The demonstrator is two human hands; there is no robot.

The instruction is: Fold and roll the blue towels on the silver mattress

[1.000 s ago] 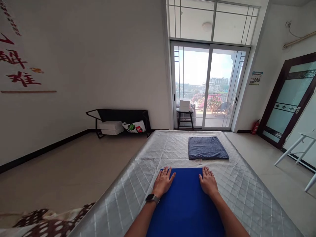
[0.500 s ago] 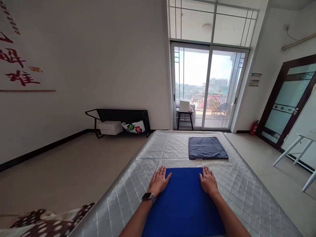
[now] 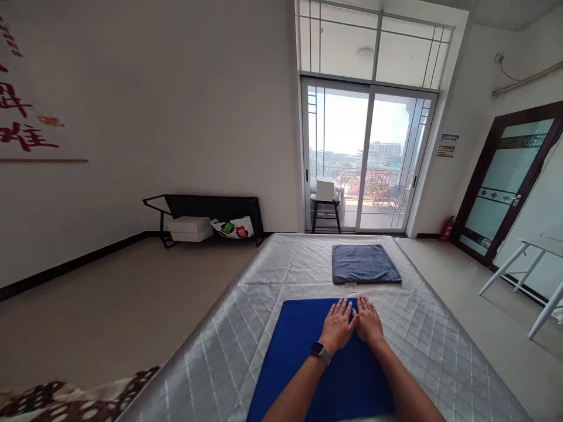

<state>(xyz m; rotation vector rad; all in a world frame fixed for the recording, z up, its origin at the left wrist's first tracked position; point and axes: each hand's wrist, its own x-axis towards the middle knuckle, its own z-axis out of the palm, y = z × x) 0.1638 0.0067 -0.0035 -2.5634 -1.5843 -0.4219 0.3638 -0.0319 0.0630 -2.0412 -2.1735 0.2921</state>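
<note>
A smooth blue rectangular cloth [image 3: 290, 351] lies flat on the silver quilted mattress [image 3: 220, 346]; its near end runs out of the frame. My left hand [image 3: 338, 324], with a watch [image 3: 318, 349] on the wrist, rests palm down on the cloth near its far right corner, fingers stretched forward. Right beside it, my right hand [image 3: 368, 322] lies flat along the cloth's right edge, fingers also extended. The two thumbs meet or nearly touch. Beyond the hands, a grey-blue folded towel [image 3: 366, 264] lies flat, a small white tag at its near edge.
A black rack [image 3: 211, 206] holding a white box [image 3: 189, 228] and a printed bag [image 3: 235, 228] stands by the wall. Sliding glass doors [image 3: 336, 152] are behind the mattress. A white stool [image 3: 528, 264] stands at right, a spotted brown blanket [image 3: 79, 401] at lower left.
My left hand has moved right, from the cloth's left edge across to beside my right hand. The right hand stays near the right edge. The view has shifted slightly.
</note>
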